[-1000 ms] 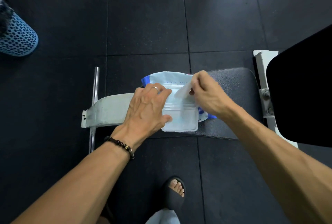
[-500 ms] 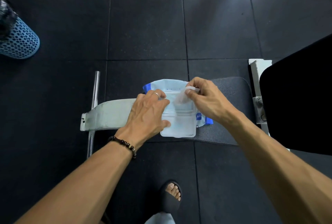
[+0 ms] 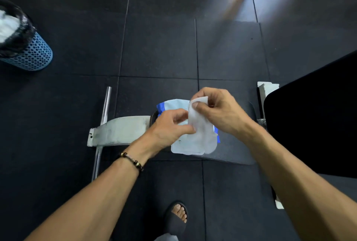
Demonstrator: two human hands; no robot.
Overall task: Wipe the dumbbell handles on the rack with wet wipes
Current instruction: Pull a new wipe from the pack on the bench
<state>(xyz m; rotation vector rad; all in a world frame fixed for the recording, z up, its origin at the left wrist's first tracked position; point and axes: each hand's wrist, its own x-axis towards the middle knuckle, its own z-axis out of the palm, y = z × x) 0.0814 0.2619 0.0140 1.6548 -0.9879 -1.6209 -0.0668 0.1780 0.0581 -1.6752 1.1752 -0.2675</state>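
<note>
A white and blue wet wipes pack (image 3: 173,104) lies on a dark bench pad (image 3: 235,150), its flap open toward me. A white wet wipe (image 3: 199,125) hangs above the pack. My right hand (image 3: 218,111) pinches the wipe's top edge between thumb and fingers. My left hand (image 3: 170,128) pinches the wipe's left side lower down, just over the pack. No dumbbells or rack are in view.
A white metal bench frame (image 3: 119,130) with a chrome bar (image 3: 105,105) extends left of the pad. A blue perforated bin (image 3: 29,53) with a black liner stands far left. A black padded surface (image 3: 318,115) fills the right. My sandalled foot (image 3: 176,216) stands below on black rubber tiles.
My right hand has pulled the wipe up out of the pack. My left hand has lifted off the pack and taken hold of the wipe's side.
</note>
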